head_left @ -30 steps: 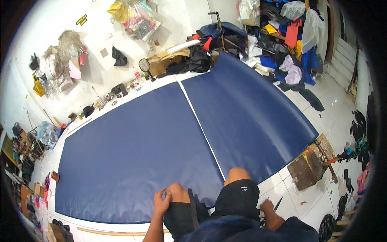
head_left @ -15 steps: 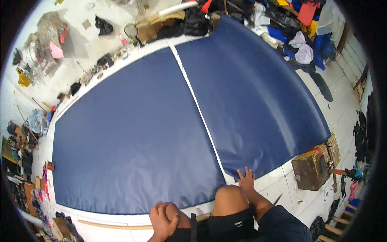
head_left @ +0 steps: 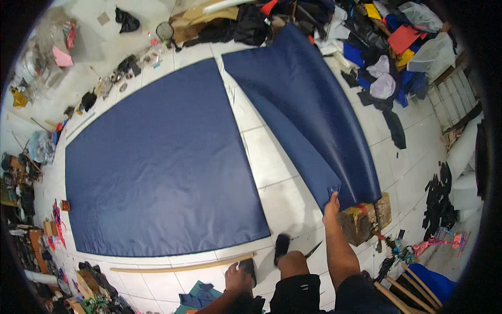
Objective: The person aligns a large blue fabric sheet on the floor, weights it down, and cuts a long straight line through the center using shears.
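Observation:
Two large pieces of smooth navy-blue sheet material lie spread on the white tiled floor. My right hand [head_left: 331, 208] grips the near corner of the right-hand sheet [head_left: 340, 125]. That corner is lifted and folded back, showing a paler blue underside [head_left: 300, 149]. The left-hand sheet [head_left: 167, 162] lies flat, with slight wrinkles along its near part. A widening gap of bare tile separates the two. My left hand [head_left: 238, 277] is low, beside a dark shoe, with its fingers partly spread and nothing seen in them.
A thin wooden strip [head_left: 183, 264] lies along the left sheet's near edge. A worn brown block [head_left: 356, 225] stands by the right sheet's near end. Fabric scraps and bags [head_left: 384, 83] are heaped at the far right. Wooden bars [head_left: 413, 290] stick up at lower right.
My right hand has taken hold of the right sheet's near corner and lifted it back to the right. The narrow gap between the sheets has widened. My body has shifted, and my left hand sits lower.

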{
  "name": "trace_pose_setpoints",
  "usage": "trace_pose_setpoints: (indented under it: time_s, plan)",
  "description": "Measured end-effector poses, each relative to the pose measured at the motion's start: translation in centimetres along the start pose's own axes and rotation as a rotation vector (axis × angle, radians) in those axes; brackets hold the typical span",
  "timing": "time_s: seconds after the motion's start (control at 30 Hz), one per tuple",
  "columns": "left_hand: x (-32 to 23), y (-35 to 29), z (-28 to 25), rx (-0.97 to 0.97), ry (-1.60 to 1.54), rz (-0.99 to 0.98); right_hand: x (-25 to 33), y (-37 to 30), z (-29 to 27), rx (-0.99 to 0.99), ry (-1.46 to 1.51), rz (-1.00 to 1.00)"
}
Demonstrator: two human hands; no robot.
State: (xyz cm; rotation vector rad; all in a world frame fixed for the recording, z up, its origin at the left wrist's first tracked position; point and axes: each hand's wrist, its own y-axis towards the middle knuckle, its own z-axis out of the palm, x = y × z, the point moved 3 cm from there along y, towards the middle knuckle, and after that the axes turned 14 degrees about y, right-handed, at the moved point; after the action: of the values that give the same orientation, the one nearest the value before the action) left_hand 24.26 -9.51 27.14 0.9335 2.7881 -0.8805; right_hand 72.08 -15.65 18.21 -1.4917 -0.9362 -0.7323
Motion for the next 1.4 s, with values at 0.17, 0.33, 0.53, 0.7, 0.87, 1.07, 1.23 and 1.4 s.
trace_pose_setpoints:
  time_s: [0.17, 0.33, 0.53, 0.7, 0.87, 1.07, 1.23, 1.4]
  plan:
    - [-10.5, 11.0, -10.6, -0.141, -0.296, 0.048, 12.5, -8.3, -0.3, 0.132, -0.097, -0.216]
    - [-24.6, 23.2, -27.0, 0.255, -0.995, 0.050, 17.9, -16.1, -2.9, 0.492, -0.572, -0.243]
    - [-31.4, 23.5, -34.3, 0.227, -0.252, 0.155, 29.2, -14.2, 1.0, 1.189, -0.653, -0.208]
    - [-29.2, 22.2, -33.1, 0.149, -0.217, 0.240, 38.8, -12.2, 17.1, 1.017, -0.710, -0.257]
    - [-24.8, 20.9, -38.7, 0.264, -0.430, 0.271, 35.2, -12.0, 28.9, 0.984, -1.332, -0.398]
    - [1.7, 10.1, -43.8, -0.116, -0.833, -0.286, 31.6, -6.6, 28.2, 0.655, -1.129, -0.557]
    - [25.5, -13.3, -18.2, -0.467, -0.853, -1.492, 29.8, -12.9, 31.6, 0.449, -1.163, -0.376]
    - [30.2, -34.5, -9.5, 0.197, -0.920, -1.361, 29.3, -22.3, 29.8, 0.296, -1.553, -0.235]
